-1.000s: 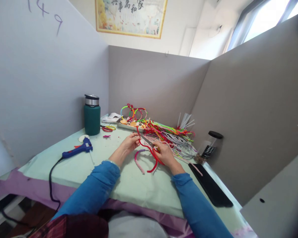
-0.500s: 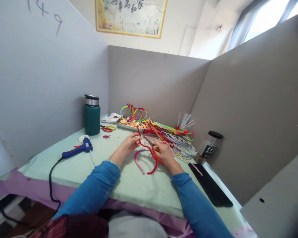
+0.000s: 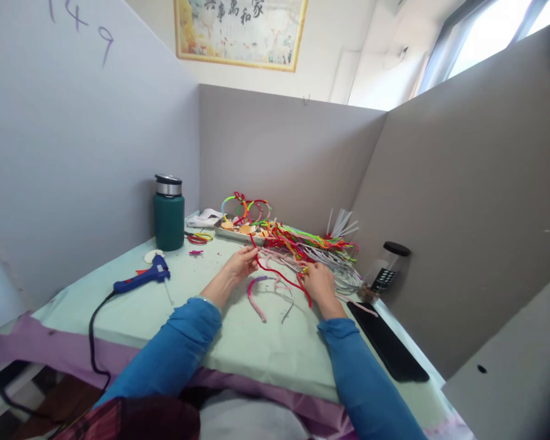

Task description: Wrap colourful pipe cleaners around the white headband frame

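Between the thumb and fingers of my left hand (image 3: 242, 264) is a red pipe cleaner (image 3: 279, 272), which sags toward the right. My right hand (image 3: 318, 282) is closed around scissors (image 3: 305, 270), their blades pointing left toward the pile. The red strand's far end hangs beside the right hand's fingers. On the table below lies a headband (image 3: 255, 299), its left part wrapped in pink and purple, its right part thin and pale.
A blue glue gun (image 3: 142, 276), a green bottle (image 3: 169, 217) and red-yellow scissors (image 3: 199, 238) are at the left. Behind the hands are a tray (image 3: 238, 235) and piled pipe cleaners (image 3: 334, 256). A black phone-like slab (image 3: 387, 342) and a jar (image 3: 385, 272) lie right.
My right hand with the scissors has moved right, away from my left hand. The red strand is now stretched out more, and the headband's right side shows.
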### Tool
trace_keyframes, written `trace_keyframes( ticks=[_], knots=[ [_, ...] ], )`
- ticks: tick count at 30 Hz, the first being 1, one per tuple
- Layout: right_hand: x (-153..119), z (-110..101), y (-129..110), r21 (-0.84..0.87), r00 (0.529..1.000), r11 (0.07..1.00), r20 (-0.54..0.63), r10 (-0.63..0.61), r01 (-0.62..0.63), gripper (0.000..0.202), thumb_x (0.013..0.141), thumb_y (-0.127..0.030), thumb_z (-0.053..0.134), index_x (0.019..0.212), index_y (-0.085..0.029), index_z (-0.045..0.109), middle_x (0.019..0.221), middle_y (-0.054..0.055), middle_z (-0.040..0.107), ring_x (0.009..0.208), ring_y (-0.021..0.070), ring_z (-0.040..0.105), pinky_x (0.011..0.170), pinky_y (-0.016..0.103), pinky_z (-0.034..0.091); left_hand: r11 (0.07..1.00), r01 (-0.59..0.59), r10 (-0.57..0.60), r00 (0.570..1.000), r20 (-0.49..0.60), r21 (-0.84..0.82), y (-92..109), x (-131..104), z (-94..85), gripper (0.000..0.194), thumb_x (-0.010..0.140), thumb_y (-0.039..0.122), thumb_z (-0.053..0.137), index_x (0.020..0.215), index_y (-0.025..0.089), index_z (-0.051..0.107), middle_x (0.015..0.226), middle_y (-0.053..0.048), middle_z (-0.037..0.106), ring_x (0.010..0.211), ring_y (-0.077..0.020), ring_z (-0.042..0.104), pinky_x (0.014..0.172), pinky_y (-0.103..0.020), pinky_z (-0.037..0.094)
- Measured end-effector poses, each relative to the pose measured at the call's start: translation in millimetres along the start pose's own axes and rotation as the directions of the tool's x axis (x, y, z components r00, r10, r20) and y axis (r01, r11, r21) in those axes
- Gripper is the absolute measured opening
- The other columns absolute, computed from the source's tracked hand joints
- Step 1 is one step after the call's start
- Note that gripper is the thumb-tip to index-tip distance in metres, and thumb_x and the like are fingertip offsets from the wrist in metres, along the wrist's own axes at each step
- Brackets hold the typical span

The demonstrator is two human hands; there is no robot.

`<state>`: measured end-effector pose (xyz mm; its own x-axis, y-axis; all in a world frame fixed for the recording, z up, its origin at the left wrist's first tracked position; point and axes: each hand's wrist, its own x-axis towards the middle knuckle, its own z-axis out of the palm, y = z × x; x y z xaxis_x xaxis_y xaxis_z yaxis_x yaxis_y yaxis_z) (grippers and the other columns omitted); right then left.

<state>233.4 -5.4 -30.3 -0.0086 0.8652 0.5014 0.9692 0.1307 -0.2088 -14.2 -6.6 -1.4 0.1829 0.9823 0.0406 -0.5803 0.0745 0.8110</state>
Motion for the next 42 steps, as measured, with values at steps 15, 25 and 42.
trace_keyframes(
  ticks=[15, 25, 42],
  knots=[
    [-16, -10, -63, 0.855, 0.977, 0.512, 0.038, -0.212, 0.078, 0.034, 0.09, -0.041, 0.046, 0.073, -0.02, 0.066, 0.069, 0.002, 0.065, 0.059, 0.016, 0.058, 0.057, 0.027, 0.044, 0.999, 0.004, -0.005, 1.0, 0.016, 0.036, -8, 4, -0.6, 0.011, 0.08, 0.02, 0.066, 0.077, 0.014, 0.058, 0.064, 0.0, 0.06, 0.05, -0.0084, 0.057, 0.051, -0.022, 0.053],
    [1, 7, -46, 0.915, 0.994, 0.389, 0.106, 0.02, -0.105, 0.048, 0.079, -0.061, 0.053, 0.06, -0.018, 0.061, 0.051, 0.0, 0.055, 0.046, 0.012, 0.046, 0.047, 0.026, 0.035, 0.998, -0.023, 0.013, 0.985, 0.17, 0.055, -5, -4, 5.8, 0.021, 0.073, 0.026, 0.073, 0.075, 0.016, 0.054, 0.06, 0.004, 0.053, 0.049, -0.0074, 0.051, 0.045, -0.019, 0.045],
    [-3, 6, -57, 0.982, 0.981, 0.096, 0.173, -0.092, -0.164, 0.041, 0.074, -0.056, 0.064, 0.068, -0.016, 0.068, 0.054, -0.001, 0.056, 0.045, 0.0092, 0.042, 0.044, 0.023, 0.038, 0.974, -0.039, -0.003, 0.983, -0.185, -0.225, -5, 7, -4.0, 0.013, 0.085, 0.012, 0.055, 0.075, 0.017, 0.049, 0.054, 0.006, 0.05, 0.039, -0.0049, 0.045, 0.04, -0.016, 0.043]
  ],
)
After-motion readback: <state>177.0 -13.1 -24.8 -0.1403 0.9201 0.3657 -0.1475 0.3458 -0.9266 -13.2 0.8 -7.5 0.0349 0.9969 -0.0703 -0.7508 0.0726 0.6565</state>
